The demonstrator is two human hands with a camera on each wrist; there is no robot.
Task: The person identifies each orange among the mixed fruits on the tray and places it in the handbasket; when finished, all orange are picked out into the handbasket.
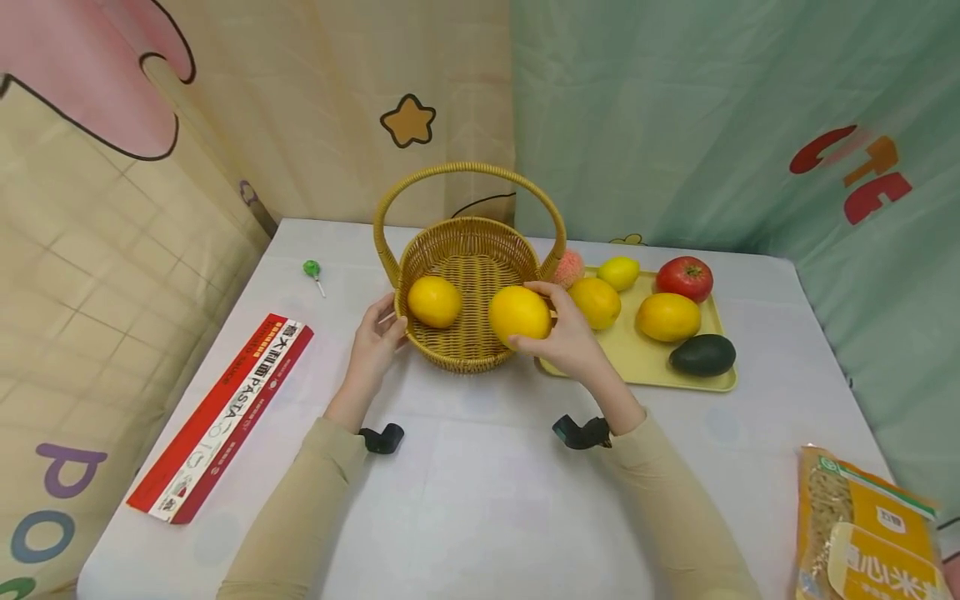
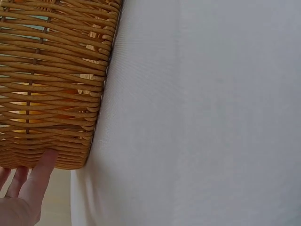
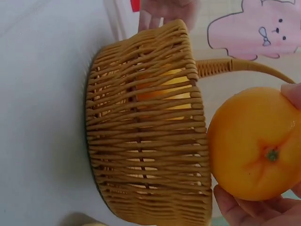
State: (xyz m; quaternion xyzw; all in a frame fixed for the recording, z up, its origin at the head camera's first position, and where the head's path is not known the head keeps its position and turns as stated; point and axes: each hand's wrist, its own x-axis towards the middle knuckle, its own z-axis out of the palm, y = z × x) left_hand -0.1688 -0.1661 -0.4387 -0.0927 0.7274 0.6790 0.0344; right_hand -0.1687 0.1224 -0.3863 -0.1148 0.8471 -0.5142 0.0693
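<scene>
A brown wicker basket [image 1: 471, 360] with a tall arched handle stands near the far edge of the table. One round orange-yellow fruit [image 1: 435, 302] lies inside it on the left. My right hand [image 1: 562, 337] grips a round orange [image 1: 519, 317] between thumb and fingers, over the basket's right rim. In the right wrist view the green stem end of this orange [image 3: 254, 143] shows beside the rim. The fingers of my left hand [image 1: 375, 342] touch the outside of the basket's left wall. The left wrist view shows these fingers [image 2: 40, 181] fairly straight against the wicker.
Right of the basket a yellow tray [image 1: 637, 373] bears orange-yellow fruits, a lemon [image 1: 618, 272], a red pomegranate [image 1: 684, 279] and an avocado [image 1: 702, 356]. A pink fuzzy ball [image 1: 569, 269] is behind the handle. A pasta box [image 1: 221, 417], green lollipop [image 1: 312, 269] and grain bag [image 1: 870, 533] lie farther out.
</scene>
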